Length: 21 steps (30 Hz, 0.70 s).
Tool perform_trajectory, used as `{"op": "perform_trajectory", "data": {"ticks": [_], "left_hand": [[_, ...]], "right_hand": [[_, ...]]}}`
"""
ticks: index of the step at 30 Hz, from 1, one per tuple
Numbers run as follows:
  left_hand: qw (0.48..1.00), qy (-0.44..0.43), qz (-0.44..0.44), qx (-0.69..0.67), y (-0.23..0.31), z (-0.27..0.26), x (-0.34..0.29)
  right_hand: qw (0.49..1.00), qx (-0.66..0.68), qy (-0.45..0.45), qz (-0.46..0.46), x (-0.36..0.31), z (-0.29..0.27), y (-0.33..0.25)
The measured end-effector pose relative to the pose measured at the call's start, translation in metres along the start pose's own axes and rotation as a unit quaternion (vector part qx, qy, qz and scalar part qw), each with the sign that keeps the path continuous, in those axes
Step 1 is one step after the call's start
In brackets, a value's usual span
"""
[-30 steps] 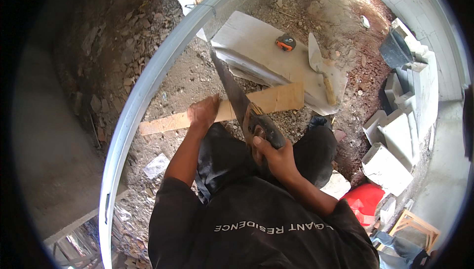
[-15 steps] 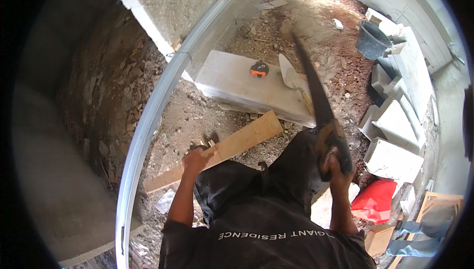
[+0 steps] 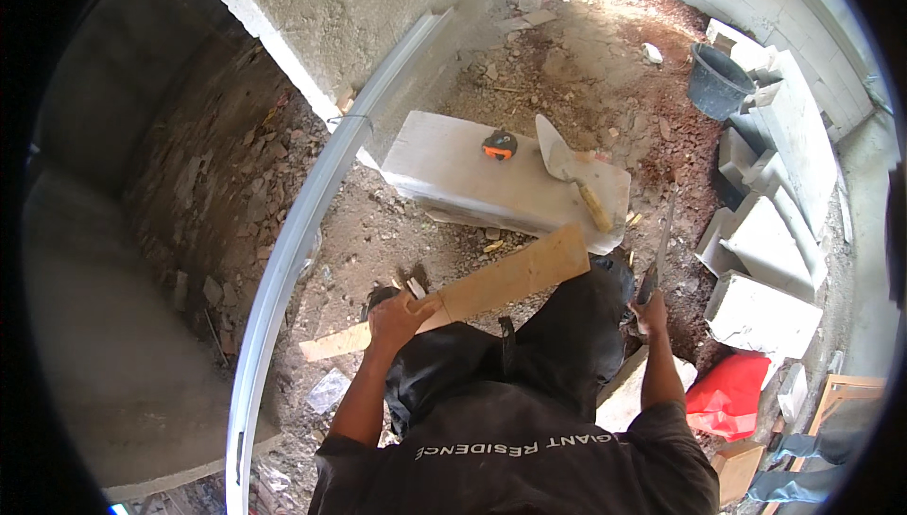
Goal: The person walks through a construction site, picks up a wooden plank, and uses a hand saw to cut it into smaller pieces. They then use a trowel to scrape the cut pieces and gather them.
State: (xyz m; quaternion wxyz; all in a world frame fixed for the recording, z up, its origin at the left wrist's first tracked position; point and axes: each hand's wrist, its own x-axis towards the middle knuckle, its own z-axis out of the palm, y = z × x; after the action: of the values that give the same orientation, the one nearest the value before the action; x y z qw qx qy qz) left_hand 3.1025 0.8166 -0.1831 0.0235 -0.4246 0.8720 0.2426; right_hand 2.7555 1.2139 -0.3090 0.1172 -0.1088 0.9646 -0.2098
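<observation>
My left hand (image 3: 395, 318) is closed on a long pale wooden board (image 3: 501, 279), which slants across my knees from lower left to upper right. In my right hand (image 3: 649, 313) is the handle of a hand saw (image 3: 662, 246). Its blade points away from me, edge-on, off to the right of my right knee and apart from the board. Just beyond the board lies a white block (image 3: 472, 175). On its top rest an orange and black tape measure (image 3: 500, 145) and a trowel (image 3: 567, 161) with a yellowish handle.
A metal rail (image 3: 302, 222) curves up along my left, near a rough wall (image 3: 368, 14). To the right stand a black bucket (image 3: 718, 82), several white blocks (image 3: 761, 312) and a red bag (image 3: 729, 397). Rubble covers the ground.
The saw has swung down and right, its blade turning edge-on. The board has shifted right and its far end now reaches over my right knee. The left hand keeps its hold.
</observation>
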Motion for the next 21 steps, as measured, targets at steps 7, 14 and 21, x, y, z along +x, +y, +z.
{"op": "perform_trajectory", "data": {"ticks": [7, 14, 21], "left_hand": [[0.999, 0.016, 0.048, 0.016, 0.003, -0.003, 0.017], [0.988, 0.066, 0.131, 0.053, 0.017, 0.008, 0.052], [0.987, -0.062, 0.096, 0.111, 0.008, 0.029, 0.066]], "right_hand": [[0.951, 0.045, 0.159, -0.260, -0.001, -0.074, -0.172], [0.837, -0.228, -0.114, -0.485, -0.023, -0.042, -0.331], [0.840, -0.229, -0.203, -0.448, -0.009, 0.023, -0.317]]}}
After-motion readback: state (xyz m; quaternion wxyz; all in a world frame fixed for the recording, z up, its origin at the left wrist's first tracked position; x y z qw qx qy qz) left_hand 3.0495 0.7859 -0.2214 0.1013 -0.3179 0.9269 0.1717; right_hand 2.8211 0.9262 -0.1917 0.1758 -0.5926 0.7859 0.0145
